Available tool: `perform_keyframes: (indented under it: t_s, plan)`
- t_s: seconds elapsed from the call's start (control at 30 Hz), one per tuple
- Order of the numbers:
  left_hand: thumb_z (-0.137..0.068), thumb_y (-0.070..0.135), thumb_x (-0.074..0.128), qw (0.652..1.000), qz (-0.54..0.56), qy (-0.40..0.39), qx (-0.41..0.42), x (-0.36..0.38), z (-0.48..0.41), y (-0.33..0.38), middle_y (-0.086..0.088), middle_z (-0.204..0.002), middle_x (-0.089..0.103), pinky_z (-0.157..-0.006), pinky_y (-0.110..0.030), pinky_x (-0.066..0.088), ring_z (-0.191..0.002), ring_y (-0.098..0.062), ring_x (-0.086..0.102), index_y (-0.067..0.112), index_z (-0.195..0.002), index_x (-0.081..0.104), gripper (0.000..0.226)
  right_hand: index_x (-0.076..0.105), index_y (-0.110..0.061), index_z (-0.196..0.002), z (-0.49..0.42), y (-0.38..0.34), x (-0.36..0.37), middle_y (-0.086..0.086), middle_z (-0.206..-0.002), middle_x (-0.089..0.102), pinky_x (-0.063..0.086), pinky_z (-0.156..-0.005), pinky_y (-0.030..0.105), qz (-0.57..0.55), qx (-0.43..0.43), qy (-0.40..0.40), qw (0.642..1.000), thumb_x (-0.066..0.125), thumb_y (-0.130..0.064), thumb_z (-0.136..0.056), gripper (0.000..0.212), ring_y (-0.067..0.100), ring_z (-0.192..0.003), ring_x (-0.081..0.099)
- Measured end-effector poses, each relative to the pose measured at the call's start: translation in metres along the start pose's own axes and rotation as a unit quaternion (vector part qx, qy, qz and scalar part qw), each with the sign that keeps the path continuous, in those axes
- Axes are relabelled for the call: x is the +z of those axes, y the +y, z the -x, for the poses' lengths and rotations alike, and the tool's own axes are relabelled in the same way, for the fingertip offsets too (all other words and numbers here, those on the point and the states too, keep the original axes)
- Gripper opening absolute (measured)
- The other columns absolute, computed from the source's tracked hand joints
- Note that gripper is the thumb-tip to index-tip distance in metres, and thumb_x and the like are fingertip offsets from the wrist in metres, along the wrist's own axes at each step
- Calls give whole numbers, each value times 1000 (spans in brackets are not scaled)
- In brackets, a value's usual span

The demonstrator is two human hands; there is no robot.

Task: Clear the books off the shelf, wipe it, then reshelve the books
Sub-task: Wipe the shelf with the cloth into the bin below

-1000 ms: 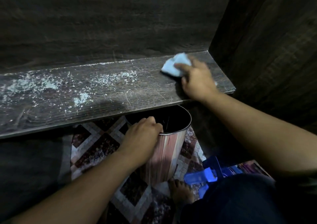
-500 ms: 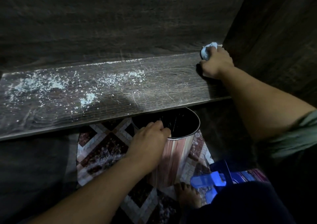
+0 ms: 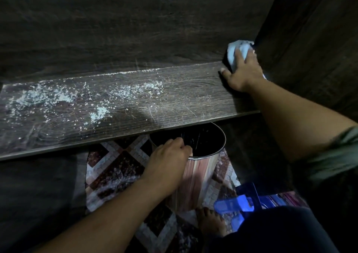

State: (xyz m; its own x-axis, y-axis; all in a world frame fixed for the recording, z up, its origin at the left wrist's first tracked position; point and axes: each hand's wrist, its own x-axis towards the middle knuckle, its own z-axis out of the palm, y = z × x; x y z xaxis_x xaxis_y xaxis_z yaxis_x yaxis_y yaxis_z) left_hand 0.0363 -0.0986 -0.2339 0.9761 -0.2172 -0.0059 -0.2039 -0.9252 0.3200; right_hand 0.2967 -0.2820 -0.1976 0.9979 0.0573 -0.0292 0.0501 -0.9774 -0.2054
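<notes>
Dust point(image 3: 100, 113) lies in white grains over the left and middle part of the shelf point(image 3: 184, 97), while the right part looks dark and mostly free of it. The shelf is a dark wood board with many fine scratches, and it crosses the frame from the left edge to the right side wall point(image 3: 310, 49).

At the upper right of the frame the right hand point(image 3: 244, 72) presses a pale blue cloth point(image 3: 237, 53) into the back corner, where the shelf meets the back panel point(image 3: 135, 30) and the side wall. Its fingers point(image 3: 239, 56) lie spread and flat on the cloth, and the thumb reaches out to the left on the wood. I think the flat hand is to give even pressure, and the corner is a good start for one long sweep to the left.

At the lower centre the left hand point(image 3: 166, 159) holds a bin point(image 3: 201, 171) by its rim, with the fingers point(image 3: 182, 144) curled over the metal edge. The open mouth sits just under the front edge of the shelf. It seems to be held there to catch the dust when it is pushed off the board.

No books are in view, so the shelf appears cleared and the wiping is the step in hand.

The room is dim. Below the shelf there is a floor point(image 3: 116, 165) with a diamond tile pattern, a bare foot point(image 3: 211, 221), and a blue plastic thing point(image 3: 232, 204) at the lower right that I cannot identify.
</notes>
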Motion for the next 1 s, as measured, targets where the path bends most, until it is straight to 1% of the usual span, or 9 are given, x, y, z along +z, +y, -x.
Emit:
perform_keyframes:
  t_s: [0.13,0.37,0.43,0.53,0.6,0.7,0.77,0.93,1.0]
  plan:
    - [-90,10,51,1000,-6,-7,-4,-1,0,0,-2,-107,50,-86,-36,44,-105,-23,50,20,-114,60,27,28,-27,-149,12,-26,6,14,-157,20,18,-112,51,13,7,25,1000,37,-53,-95,60,37,-140,22]
    - [-90,10,51,1000,-12,-15,-10,-3,3,1,-2,-106,50,-86,-35,44,-105,-24,51,20,-112,59,25,52,-46,-132,75,-98,18,-2,-152,33,23,-105,52,-16,-225,-30,974,46,-26,-95,42,30,-134,28]
    - [-89,10,54,1000,-7,-9,-10,-3,3,0,-1,-104,50,-85,-35,45,-104,-23,51,20,-110,60,23,55,-42,-131,69,-92,11,-1,-150,35,25,-106,47,-27,-177,20,984,47,-19,-94,44,31,-132,31]
    - [-88,11,58,1000,-11,-2,-12,-5,6,-3,0,-103,50,-84,-35,45,-104,-22,52,21,-108,60,23,53,-37,-132,41,-61,-8,4,-148,33,27,-103,49,1,1,122,993,49,-19,-92,43,35,-129,32]
    - [-89,12,56,1000,-10,-1,-14,-7,8,-6,0,-104,50,-84,-35,43,-105,-22,51,21,-110,59,23,45,-34,-136,26,-40,-12,6,-152,25,23,-106,54,5,84,81,993,47,-35,-93,44,37,-133,26]
    - [-92,14,52,1000,-16,-8,-13,-10,12,-6,0,-109,49,-86,-33,41,-109,-21,49,23,-115,56,25,32,-38,-144,25,-24,-1,6,-159,8,17,-111,54,-11,112,-16,994,36,-55,-92,54,39,-138,17]
    - [-93,13,50,1000,-19,-10,-18,-12,13,-6,0,-112,47,-87,-32,40,-110,-21,47,23,-117,55,27,32,-37,-145,30,-38,8,7,-159,11,20,-110,53,-1,72,3,997,33,-53,-94,53,41,-137,19]
    - [-93,14,52,999,-20,-19,-28,-13,12,-4,-1,-112,48,-89,-33,41,-110,-22,48,20,-115,56,24,50,-42,-135,60,-98,33,3,-152,34,32,-104,45,-26,-169,23,985,43,-32,-91,45,37,-128,35]
    - [-93,17,52,999,-20,-17,-25,-14,12,-4,-2,-113,48,-89,-34,42,-109,-22,48,20,-115,57,23,54,-40,-132,65,-105,34,4,-148,39,35,-104,43,-79,-164,77,980,44,-27,-91,44,35,-124,40]
